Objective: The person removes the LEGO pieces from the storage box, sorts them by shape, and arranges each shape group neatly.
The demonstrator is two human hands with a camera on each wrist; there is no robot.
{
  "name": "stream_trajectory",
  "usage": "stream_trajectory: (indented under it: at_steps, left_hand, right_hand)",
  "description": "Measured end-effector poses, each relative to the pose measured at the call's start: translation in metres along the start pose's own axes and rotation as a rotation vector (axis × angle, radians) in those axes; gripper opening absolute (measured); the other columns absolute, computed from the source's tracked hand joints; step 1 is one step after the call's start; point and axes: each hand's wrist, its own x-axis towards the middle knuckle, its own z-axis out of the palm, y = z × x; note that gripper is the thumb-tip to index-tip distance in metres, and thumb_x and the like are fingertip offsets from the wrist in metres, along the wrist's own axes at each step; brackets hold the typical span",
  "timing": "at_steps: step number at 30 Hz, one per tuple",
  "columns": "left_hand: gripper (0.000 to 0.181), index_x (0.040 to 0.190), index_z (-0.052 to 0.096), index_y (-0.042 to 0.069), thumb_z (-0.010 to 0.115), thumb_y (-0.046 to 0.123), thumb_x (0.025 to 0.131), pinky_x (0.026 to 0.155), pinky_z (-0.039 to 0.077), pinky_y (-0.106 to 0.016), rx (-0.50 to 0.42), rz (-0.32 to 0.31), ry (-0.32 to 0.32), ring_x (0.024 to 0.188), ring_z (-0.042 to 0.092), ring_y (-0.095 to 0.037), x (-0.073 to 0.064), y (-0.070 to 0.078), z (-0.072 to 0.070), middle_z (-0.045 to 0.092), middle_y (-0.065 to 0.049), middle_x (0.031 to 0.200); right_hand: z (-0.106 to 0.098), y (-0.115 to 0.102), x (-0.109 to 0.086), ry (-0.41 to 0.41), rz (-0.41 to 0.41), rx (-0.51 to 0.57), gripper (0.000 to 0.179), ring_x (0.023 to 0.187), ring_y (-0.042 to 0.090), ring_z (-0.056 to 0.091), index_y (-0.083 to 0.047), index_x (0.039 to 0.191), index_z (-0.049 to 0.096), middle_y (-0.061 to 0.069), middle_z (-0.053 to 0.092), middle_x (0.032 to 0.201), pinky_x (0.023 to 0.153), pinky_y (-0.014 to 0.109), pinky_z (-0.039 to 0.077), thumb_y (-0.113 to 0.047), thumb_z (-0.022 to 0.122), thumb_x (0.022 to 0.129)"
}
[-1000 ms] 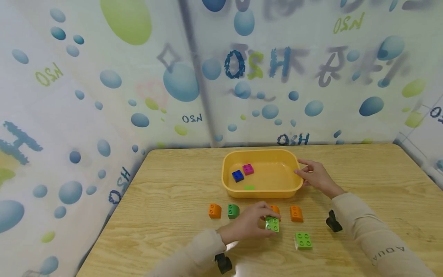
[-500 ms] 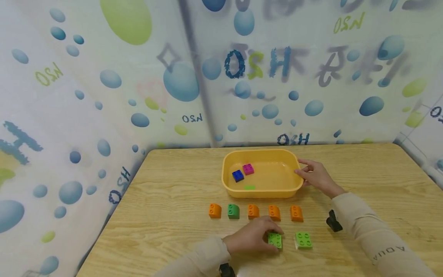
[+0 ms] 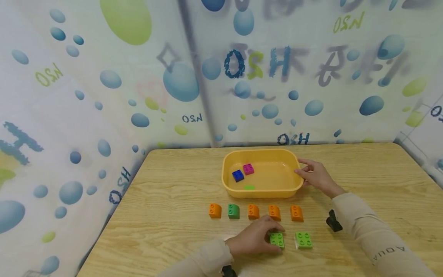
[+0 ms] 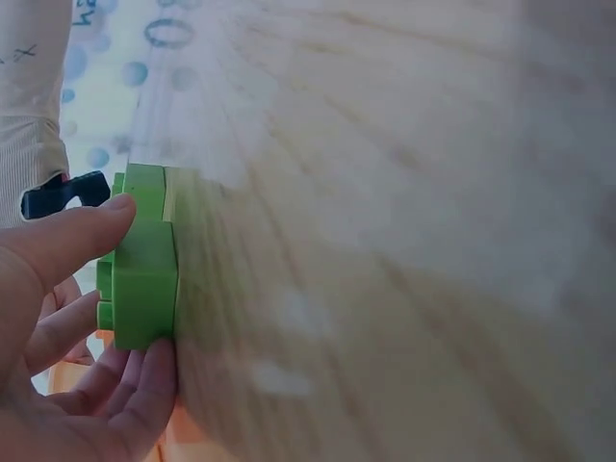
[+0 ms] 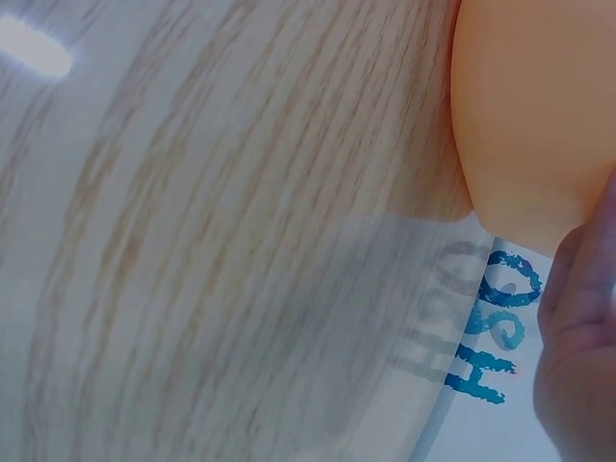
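Note:
My left hand [image 3: 255, 237] pinches a light green toy brick [image 3: 277, 240] between thumb and fingers, down on the table. In the left wrist view that green brick [image 4: 144, 289] stands with its base along the wood, the thumb on one side and fingers on the other. A second light green brick [image 3: 303, 240] lies just to its right. My right hand [image 3: 315, 177] grips the right rim of a yellow tray [image 3: 263, 194], thumb at the lip. The right wrist view shows the tray's outer wall [image 5: 529, 106] beside the fingers.
Inside the tray lie a blue brick [image 3: 237, 176], a pink brick [image 3: 248, 169] and a light green piece [image 3: 249, 187]. Between tray and left hand runs a row of curved-top bricks: a green one [image 3: 233, 211] and several orange ones [image 3: 296, 213]. A patterned wall sheet [image 3: 180, 127] borders the table.
My left hand has brought the light green brick toward the table's front, then slightly right, beside the other green one. The orange bricks behind it have come into view. My right hand stays at the tray.

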Motion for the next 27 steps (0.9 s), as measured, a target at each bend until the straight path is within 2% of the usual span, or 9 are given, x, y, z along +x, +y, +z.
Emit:
stream_trajectory:
  at_steps: [4,14,27]
  left_hand:
    - [0.043,0.115,0.057,0.014,0.069,0.029,0.076,0.07,0.039,-0.01,-0.025,0.0,0.005,0.083,0.043,0.004,-0.0018,-0.001,-0.0007,0.046,0.011,0.101]
    - [0.038,0.111,0.059,0.015,0.07,0.026,0.076,0.068,0.038,-0.01,0.005,-0.009,0.014,0.079,0.043,0.003,-0.0022,-0.0015,-0.0002,0.049,0.014,0.097]
    - [0.039,0.113,0.058,0.015,0.069,0.026,0.077,0.078,0.038,-0.012,0.04,-0.007,0.022,0.091,0.044,0.005,-0.0003,-0.0002,0.0022,0.052,0.012,0.107]
  right_hand:
    - [0.0003,-0.0003,-0.0001,-0.001,0.0,0.002,0.06,0.065,0.017,0.059,0.004,0.136,0.027,0.023,0.053,0.095,0.061,0.033,0.052,-0.02,0.055,0.088]
    - [-0.0007,-0.0013,-0.0011,-0.009,-0.007,0.01,0.061,0.063,0.017,0.059,0.004,0.136,0.026,0.024,0.053,0.097,0.06,0.033,0.052,-0.021,0.056,0.088]
    - [-0.001,-0.0015,-0.0009,-0.008,-0.015,-0.007,0.061,0.062,0.017,0.059,0.006,0.135,0.027,0.023,0.053,0.095,0.06,0.033,0.052,-0.019,0.056,0.088]
